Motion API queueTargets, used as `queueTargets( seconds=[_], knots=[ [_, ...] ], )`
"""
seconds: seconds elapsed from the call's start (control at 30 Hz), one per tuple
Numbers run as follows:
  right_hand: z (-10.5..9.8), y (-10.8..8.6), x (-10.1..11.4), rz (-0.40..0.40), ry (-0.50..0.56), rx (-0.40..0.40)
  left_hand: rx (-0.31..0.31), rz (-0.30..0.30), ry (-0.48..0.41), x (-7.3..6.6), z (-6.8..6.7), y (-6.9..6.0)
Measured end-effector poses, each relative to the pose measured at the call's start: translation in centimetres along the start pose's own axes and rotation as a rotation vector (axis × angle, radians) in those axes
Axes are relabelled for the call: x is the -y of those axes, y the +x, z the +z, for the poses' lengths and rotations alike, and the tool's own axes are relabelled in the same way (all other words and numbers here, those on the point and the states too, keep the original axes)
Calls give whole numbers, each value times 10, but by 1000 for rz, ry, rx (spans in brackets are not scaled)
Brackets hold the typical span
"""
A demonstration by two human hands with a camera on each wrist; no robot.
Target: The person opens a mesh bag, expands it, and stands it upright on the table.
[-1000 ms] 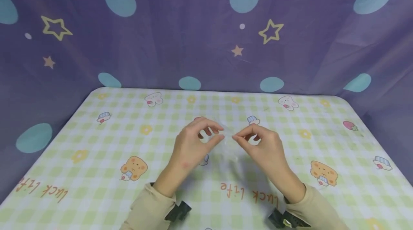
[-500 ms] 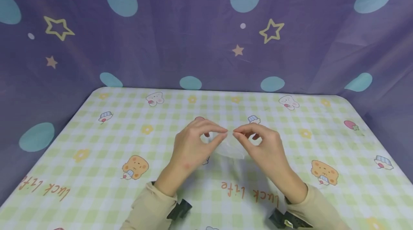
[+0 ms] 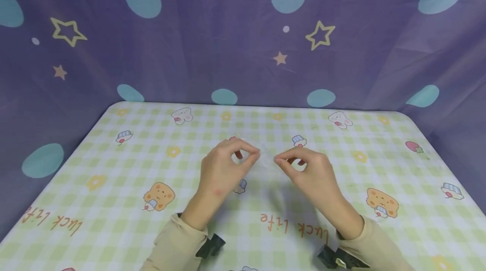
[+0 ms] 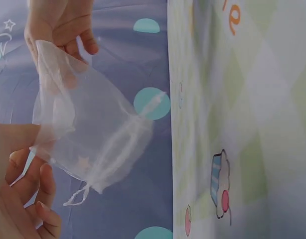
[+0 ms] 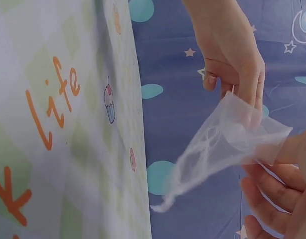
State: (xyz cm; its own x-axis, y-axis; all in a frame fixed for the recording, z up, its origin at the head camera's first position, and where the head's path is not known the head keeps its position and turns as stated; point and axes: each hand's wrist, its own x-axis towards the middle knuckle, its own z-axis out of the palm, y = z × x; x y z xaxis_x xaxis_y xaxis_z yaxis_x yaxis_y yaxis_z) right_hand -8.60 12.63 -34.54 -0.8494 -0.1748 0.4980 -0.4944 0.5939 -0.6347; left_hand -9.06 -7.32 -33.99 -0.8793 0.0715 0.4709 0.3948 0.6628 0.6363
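Two grips (image 3: 223, 169) (image 3: 313, 174) drawn wider apart, pinching one sheer bag (image 4: 95, 117)

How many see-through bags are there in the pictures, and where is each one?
1: the sheer white bag, held above the checked tablecloth between the left hand and the right hand. No other shows, though a small area behind the hands is hidden.

you've got 2 bare hands (image 3: 221, 167) | 1 sheer white drawstring pouch (image 4: 95, 117) | 2 beige sleeves (image 3: 176, 243) | 2 black wrist gadgets (image 3: 211, 246) | 1 green-and-white checked tablecloth (image 3: 121, 165) | 1 purple star-print backdrop (image 3: 228, 47)
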Motion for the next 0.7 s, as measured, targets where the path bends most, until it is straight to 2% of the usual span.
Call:
queueTargets(
  seconds=[0.2, 0.33, 0.57, 0.7],
  knots=[
    [1, 0, -4, -65, -61, -70, 92, 56, 59, -2, 5, -4],
    [2, 0, -4, -96, -80, -79, 106, 62, 97, -3, 8, -5],
    [-1, 0, -4, -54, -95, -8, 59, 0, 111, -3, 7, -5],
    [-2, 0, -5, -32, -101, 0, 83, -38, 118, -4, 6, -5]
  ],
)
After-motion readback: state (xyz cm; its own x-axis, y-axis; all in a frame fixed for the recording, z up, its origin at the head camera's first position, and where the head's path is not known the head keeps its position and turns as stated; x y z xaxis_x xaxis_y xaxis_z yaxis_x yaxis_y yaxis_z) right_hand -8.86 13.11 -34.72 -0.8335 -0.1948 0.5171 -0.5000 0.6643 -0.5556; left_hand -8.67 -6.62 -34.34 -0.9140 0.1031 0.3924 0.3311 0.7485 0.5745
